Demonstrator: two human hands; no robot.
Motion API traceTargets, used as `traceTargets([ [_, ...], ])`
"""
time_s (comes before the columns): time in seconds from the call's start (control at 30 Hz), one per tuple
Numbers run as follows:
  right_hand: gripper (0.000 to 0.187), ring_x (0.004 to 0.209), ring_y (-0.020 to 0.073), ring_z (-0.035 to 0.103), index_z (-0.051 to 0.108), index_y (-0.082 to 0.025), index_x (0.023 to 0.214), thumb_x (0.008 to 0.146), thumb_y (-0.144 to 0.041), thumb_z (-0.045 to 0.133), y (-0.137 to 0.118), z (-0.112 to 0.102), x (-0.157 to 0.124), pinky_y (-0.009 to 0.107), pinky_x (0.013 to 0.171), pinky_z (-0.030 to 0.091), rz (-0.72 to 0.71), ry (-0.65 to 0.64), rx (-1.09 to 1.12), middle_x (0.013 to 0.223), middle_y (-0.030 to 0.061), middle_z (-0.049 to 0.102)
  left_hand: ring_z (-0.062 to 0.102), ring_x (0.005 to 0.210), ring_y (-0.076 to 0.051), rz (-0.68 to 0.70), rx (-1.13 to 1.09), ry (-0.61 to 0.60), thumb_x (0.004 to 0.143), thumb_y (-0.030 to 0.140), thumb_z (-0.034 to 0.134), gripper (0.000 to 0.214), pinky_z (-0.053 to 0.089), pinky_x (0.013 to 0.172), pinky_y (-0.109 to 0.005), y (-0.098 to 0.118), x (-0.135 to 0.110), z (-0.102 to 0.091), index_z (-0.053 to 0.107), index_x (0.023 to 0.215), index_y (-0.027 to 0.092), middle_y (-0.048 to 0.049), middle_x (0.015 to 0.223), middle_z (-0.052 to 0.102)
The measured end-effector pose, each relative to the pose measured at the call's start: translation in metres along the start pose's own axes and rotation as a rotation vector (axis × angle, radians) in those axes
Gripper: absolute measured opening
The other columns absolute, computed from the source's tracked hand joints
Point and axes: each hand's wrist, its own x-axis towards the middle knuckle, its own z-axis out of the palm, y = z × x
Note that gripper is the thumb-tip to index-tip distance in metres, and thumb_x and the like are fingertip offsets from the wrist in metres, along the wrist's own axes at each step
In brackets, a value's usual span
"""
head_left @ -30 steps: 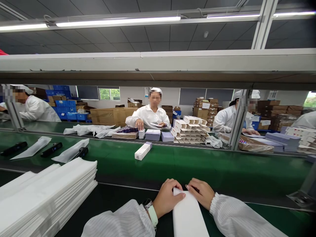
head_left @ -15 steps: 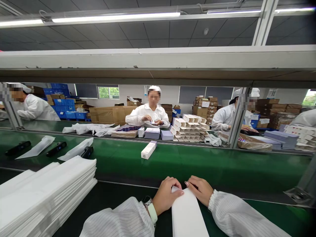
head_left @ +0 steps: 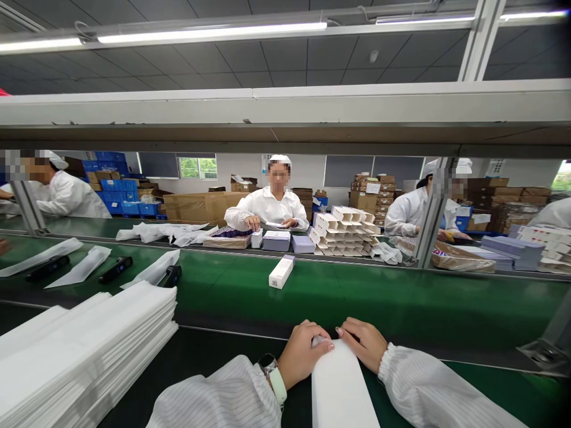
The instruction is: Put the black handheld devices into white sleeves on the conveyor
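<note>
A long white foam pouch (head_left: pixel 341 389) lies lengthwise on the dark bench in front of me. My left hand (head_left: pixel 302 352) curls over its far left corner, fingers closed on the pouch's end. My right hand (head_left: pixel 362 343) grips the far right corner, fingers bent and pressed to the pouch. A smartwatch (head_left: pixel 273 375) sits on my left wrist. What is inside the pouch is hidden.
A tall stack of white foam pouches (head_left: pixel 84 348) fills the bench at left. On the green conveyor belt (head_left: pixel 401 303) ride a white box (head_left: pixel 281 272) and black devices (head_left: pixel 116 269) with pouches. Across the belt, three people in white coats work beside stacked cartons (head_left: pixel 343 232).
The white box and the black devices with their pouches have ridden rightward on the belt. My hands stay on the pouch's far end, almost unmoved.
</note>
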Motion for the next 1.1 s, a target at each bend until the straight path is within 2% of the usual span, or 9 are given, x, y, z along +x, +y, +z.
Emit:
traceTargets([
  [0.2, 0.041, 0.061, 0.0109, 0.049, 0.049, -0.018, 0.063, 0.085, -0.04, 0.023, 0.0001, 0.0011, 0.0002, 0.024, 0.061, 0.036, 0.0, 0.014, 0.007, 0.065, 0.0011, 0.047, 0.05, 0.081, -0.016, 0.006, 0.027, -0.005, 0.073, 0.03, 0.05, 0.017, 0.035, 0.075, -0.027, 0.0, -0.0006, 0.0001, 0.063, 0.075, 0.019, -0.0009, 0.078, 0.061],
  [0.37, 0.04, 0.06, 0.0111, 0.048, 0.048, -0.018, 0.062, 0.085, -0.039, 0.023, 0.0009, 0.0015, 0.0004, 0.024, 0.058, 0.035, 0.006, 0.002, 0.001, 0.064, 0.0008, 0.046, 0.049, 0.084, -0.015, 0.004, -0.003, 0.01, 0.073, 0.026, 0.049, 0.018, 0.034, 0.076, -0.025, 0.0013, -0.0021, -0.0013, 0.06, 0.087, 0.024, 0.0014, 0.086, 0.06],
  [0.57, 0.039, 0.059, 0.0109, 0.048, 0.045, -0.018, 0.061, 0.085, -0.039, 0.023, 0.0009, 0.0008, 0.0011, 0.024, 0.058, 0.034, 0.019, -0.002, 0.004, 0.064, 0.0003, 0.045, 0.048, 0.075, -0.013, 0.014, 0.017, 0.043, 0.072, 0.023, 0.049, 0.005, 0.033, 0.07, -0.023, 0.0039, -0.0021, -0.0018, 0.052, 0.073, 0.02, 0.0038, 0.074, 0.055],
  [0.9, 0.039, 0.06, 0.011, 0.048, 0.043, -0.018, 0.06, 0.085, -0.04, 0.023, 0.0008, 0.002, 0.0004, 0.024, 0.058, 0.033, 0.018, 0.007, 0.009, 0.065, 0.0003, 0.045, 0.048, 0.073, -0.014, -0.032, 0.044, 0.055, 0.072, 0.03, 0.05, 0.012, 0.033, 0.066, -0.024, -0.0016, -0.0011, 0.0012, 0.056, 0.072, 0.02, 0.0017, 0.073, 0.055],
  [1.1, 0.039, 0.059, 0.0108, 0.048, 0.043, -0.018, 0.06, 0.085, -0.04, 0.023, 0.0008, 0.0022, 0.0002, 0.024, 0.057, 0.033, 0.025, 0.007, 0.011, 0.064, 0.0002, 0.045, 0.049, 0.074, -0.014, 0.032, 0.033, 0.082, 0.073, 0.028, 0.05, 0.013, 0.035, 0.067, -0.025, 0.0002, -0.0015, 0.0013, 0.059, 0.07, 0.019, 0.0001, 0.072, 0.056],
])
